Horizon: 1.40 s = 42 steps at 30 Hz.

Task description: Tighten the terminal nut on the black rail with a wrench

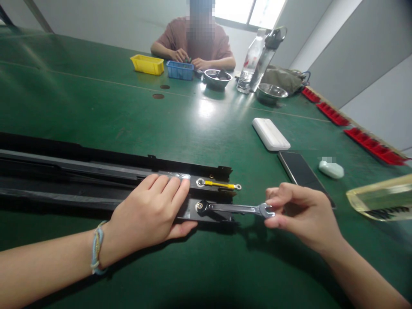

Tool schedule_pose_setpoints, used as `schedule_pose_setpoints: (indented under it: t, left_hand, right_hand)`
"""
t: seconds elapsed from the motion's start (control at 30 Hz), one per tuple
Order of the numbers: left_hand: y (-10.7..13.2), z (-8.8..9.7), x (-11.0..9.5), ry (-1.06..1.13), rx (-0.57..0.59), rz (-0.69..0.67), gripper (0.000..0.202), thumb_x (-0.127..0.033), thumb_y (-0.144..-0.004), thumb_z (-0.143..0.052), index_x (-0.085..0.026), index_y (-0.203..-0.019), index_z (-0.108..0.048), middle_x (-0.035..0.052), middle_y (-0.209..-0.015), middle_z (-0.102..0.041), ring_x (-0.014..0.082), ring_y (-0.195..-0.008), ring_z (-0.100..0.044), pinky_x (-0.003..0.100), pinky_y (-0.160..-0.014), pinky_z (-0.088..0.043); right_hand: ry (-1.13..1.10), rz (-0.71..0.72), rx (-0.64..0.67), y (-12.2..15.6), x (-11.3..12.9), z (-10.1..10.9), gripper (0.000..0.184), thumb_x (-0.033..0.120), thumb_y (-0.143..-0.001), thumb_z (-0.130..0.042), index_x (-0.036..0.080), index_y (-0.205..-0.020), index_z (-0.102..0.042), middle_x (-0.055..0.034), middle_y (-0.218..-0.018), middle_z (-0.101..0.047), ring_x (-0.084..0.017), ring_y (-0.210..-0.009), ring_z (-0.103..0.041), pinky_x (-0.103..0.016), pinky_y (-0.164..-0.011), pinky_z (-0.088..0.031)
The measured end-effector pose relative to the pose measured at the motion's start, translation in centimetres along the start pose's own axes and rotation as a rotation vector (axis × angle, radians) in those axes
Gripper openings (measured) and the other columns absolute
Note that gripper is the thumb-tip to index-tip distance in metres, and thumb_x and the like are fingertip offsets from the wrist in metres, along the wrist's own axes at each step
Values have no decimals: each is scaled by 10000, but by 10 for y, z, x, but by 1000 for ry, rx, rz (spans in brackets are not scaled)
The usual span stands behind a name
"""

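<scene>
Green counter (96, 116), with a black frame (90, 171) lying toward its near edge. The left hand (157, 210) curls over the frame, holding it; the right hand (305, 210) pinches the open end of a wrench (234, 208), its ring end around a bolt (200, 206). The ring should best stay level while the frame is braced. Toward the right edge, a phone (304, 174) near the right hand could hinder wide swings; a yellow wire (220, 185) beside the wrench could snag.

The left hand (151, 206) rests across black rails (83, 197) while the right hand (305, 210) pinches a wrench (236, 208).
</scene>
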State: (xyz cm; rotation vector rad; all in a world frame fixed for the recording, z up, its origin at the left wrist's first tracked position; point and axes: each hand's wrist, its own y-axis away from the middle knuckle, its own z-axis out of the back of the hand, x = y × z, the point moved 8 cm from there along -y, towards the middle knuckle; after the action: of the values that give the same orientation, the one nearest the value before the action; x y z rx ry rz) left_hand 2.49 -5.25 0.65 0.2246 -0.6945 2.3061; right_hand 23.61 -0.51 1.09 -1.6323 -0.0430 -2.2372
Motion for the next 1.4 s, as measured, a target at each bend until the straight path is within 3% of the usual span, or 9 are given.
schedule_pose_setpoints:
  t: [0.2, 0.5, 0.77, 1.03, 1.4]
  left_hand:
    - [-1, 1, 0, -9, 4, -4, 598, -545, -912, -359, -33, -1033, -645, 158, -868, -668, 273, -736, -607, 402, -627, -468]
    - [-2, -1, -2, -8, -1, -7, 598, -541, -918, -351, -32, -1024, -647, 168, -880, -673, 284, -739, -625, 402, -609, -474]
    - [-1, 1, 1, -1, -12, -6, 603, -535, -922, -344, -24, -1022, -650, 166, -875, -676, 292, -743, -638, 401, -596, -481]
    - [-3, 0, 2, 2, -9, -6, 602, -546, -914, -360, -28, -1013, -649, 163, -871, -670, 296, -739, -634, 403, -592, -481]
    - [-5, -4, 2, 7, 1, -1, 602, -548, -913, -362, -27, -1028, -643, 165, -876, -669, 297, -754, -634, 405, -604, -484]
  right_hand:
    - [47, -61, -84, -5, -5, 6, 187, 301, -643, -870, 224, -702, -710, 17, -523, -641, -124, -420, -545, -245, -410, -433]
    - [110, -83, -137, -13, -7, 8, 196, 338, -657, -846, 195, -725, -730, 6, -511, -634, -118, -396, -525, -239, -392, -414]
    - [46, -13, -77, -8, -6, 8, 214, 296, -611, -888, 214, -658, -695, 29, -507, -585, -118, -453, -511, -242, -437, -410]
    - [-96, 108, 108, 0, 7, -9, 301, 297, -629, -887, 213, -646, -599, 61, -542, -523, -97, -486, -429, -252, -466, -355]
    - [-110, 143, 137, 3, 11, -16, 338, 330, -627, -886, 205, -614, -573, 61, -502, -514, -95, -466, -432, -256, -465, -356]
